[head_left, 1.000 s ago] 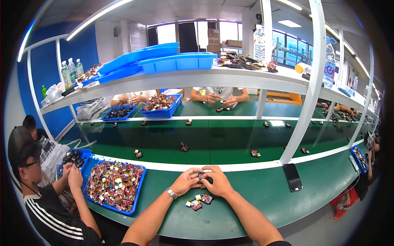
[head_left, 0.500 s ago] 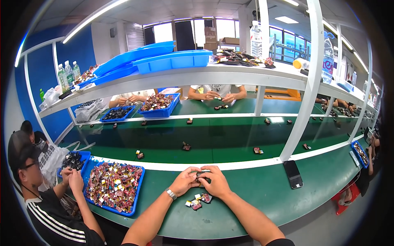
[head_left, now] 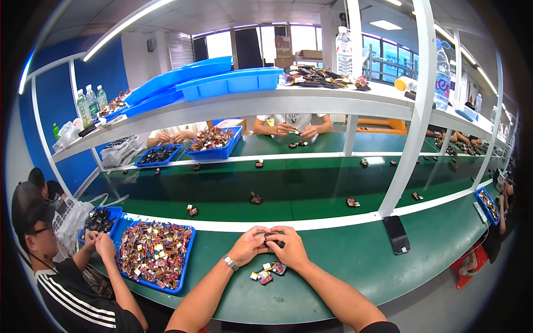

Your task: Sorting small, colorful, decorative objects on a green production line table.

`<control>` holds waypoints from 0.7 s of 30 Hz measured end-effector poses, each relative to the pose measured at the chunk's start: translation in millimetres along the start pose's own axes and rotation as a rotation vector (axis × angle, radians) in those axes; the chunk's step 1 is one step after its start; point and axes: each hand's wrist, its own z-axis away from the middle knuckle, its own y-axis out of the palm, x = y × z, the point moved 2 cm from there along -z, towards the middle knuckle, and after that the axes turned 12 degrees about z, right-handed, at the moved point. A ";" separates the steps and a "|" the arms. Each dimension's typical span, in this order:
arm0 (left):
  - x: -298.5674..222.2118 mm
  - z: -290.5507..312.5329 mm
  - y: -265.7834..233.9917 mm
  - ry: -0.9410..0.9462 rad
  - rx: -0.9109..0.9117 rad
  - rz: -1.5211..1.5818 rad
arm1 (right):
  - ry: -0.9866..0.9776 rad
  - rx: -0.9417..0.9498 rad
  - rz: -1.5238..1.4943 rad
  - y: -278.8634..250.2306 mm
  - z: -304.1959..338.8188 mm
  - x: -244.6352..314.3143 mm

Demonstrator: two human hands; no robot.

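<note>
Both my hands meet over the green worktop. My left hand (head_left: 250, 245), with a metal watch on its wrist, has its fingers curled round one side of a small black piece (head_left: 274, 238). My right hand (head_left: 288, 248) closes on the same piece from the other side, and the fingers cover most of it. Just below my hands lie several small electronic parts (head_left: 265, 277), reddish and black with white and yellow patches. A blue tray (head_left: 192, 252) heaped with similar reddish parts stands to the left of my left forearm.
Ahead, a dark green conveyor belt (head_left: 311, 191) carries scattered parts. A black phone (head_left: 396, 235) lies right, beside a white post (head_left: 408, 127) bearing the overhead shelf (head_left: 311, 100). A co-worker's hands (head_left: 100, 244) are left, near a tray of black pieces (head_left: 100, 220). Others sit opposite.
Parts on the belt have slid slightly right. My fingers have shifted a little around the black piece, and both hands still grip it. The loose parts below have stayed put.
</note>
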 end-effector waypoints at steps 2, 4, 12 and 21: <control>0.2 0.7 -0.3 0.003 0.019 0.025 | 0.000 -0.002 0.001 0.8 0.5 -0.9; 0.3 1.0 -3.7 0.001 0.024 0.016 | -0.049 -0.027 0.044 1.4 1.2 -0.7; 0.2 0.9 -5.2 -0.011 0.035 0.031 | -0.049 -0.092 0.035 3.5 2.4 2.0; 1.1 0.4 -5.8 0.002 0.077 0.075 | -0.051 -0.063 -0.005 2.1 2.5 3.7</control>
